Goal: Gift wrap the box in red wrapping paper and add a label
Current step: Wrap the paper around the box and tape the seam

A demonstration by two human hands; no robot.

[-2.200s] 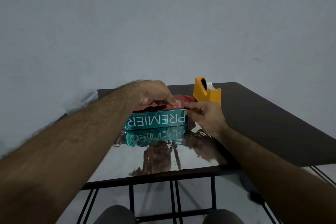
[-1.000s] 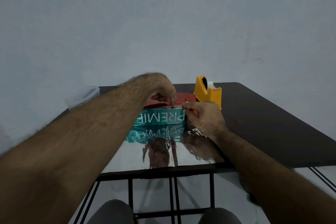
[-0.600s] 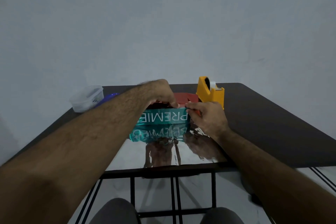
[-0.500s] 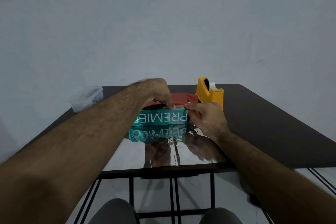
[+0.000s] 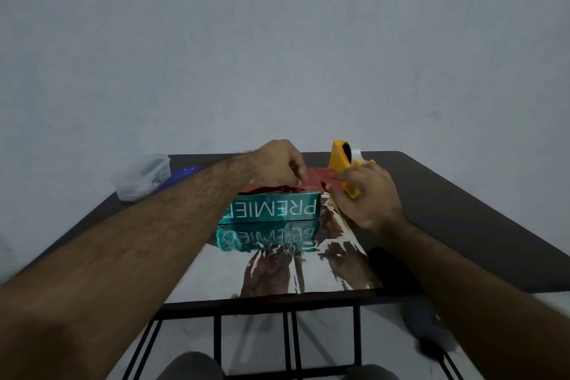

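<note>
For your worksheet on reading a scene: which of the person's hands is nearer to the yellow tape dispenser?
Right. The right hand is at the tape dispenser, overlapping its front end. The left hand rests on the red wrapping paper atop the box, off to the dispenser's left.

At the dark desk's [image 5: 456, 225] far left we see a clear plastic tub [image 5: 142, 177], a blue lid [image 5: 180, 175] just beside it.
</note>
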